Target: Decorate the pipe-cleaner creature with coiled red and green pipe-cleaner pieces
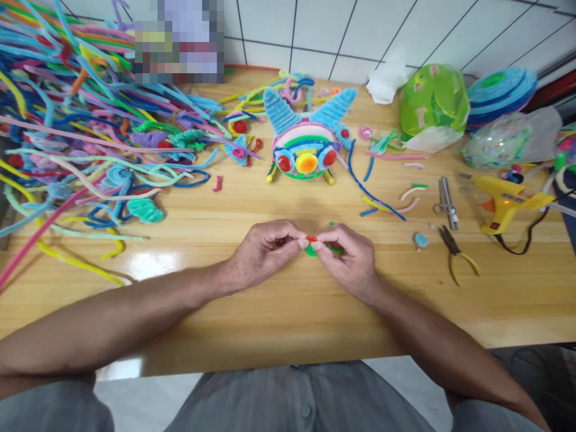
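A small red chenille-stem piece [311, 239] is held at the center of the frame, over the counter [202, 324]. The grip of the left hand [272, 249] and that of the right hand [348, 258] are narrowed to fingertip pinches on its opposite ends. Green chenille stem [310, 250] is seen just below. The piece is judged light, soft, bendable and hardly slippery, best pinched at its ends.

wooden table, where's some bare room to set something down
Bare wood shows between the hands and the table's near edge, and between the pliers and that edge at right. It is crowded at left under piled pipe cleaners and at back right around the glue gun and green plastic container.
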`<action>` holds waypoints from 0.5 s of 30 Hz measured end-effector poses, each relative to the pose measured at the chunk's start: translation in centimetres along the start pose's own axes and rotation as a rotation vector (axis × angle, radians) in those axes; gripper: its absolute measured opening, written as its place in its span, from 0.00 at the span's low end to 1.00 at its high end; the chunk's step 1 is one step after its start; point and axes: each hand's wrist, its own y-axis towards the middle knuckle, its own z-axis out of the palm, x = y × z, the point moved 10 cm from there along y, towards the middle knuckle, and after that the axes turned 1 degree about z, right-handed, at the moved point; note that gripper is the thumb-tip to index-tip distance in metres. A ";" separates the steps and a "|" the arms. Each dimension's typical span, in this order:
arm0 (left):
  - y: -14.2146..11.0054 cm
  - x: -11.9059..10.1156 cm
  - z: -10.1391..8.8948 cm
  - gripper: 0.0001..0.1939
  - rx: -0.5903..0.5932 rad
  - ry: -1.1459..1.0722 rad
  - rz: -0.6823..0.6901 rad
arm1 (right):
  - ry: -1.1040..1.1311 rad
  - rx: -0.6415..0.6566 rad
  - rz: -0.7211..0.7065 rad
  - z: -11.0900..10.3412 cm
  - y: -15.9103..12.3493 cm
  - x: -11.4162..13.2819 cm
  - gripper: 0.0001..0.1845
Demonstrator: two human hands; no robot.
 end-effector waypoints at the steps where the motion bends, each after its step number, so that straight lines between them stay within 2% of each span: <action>1: 0.0 0.0 0.0 0.10 0.000 0.005 -0.003 | 0.000 0.002 0.007 0.0 0.0 -0.1 0.07; 6: 0.0 0.2 0.0 0.13 0.002 0.003 -0.014 | -0.010 -0.001 0.012 0.1 0.0 -0.2 0.07; 15: 0.0 0.1 0.0 0.11 0.007 -0.014 -0.012 | -0.006 -0.008 -0.001 0.1 -0.1 -0.1 0.06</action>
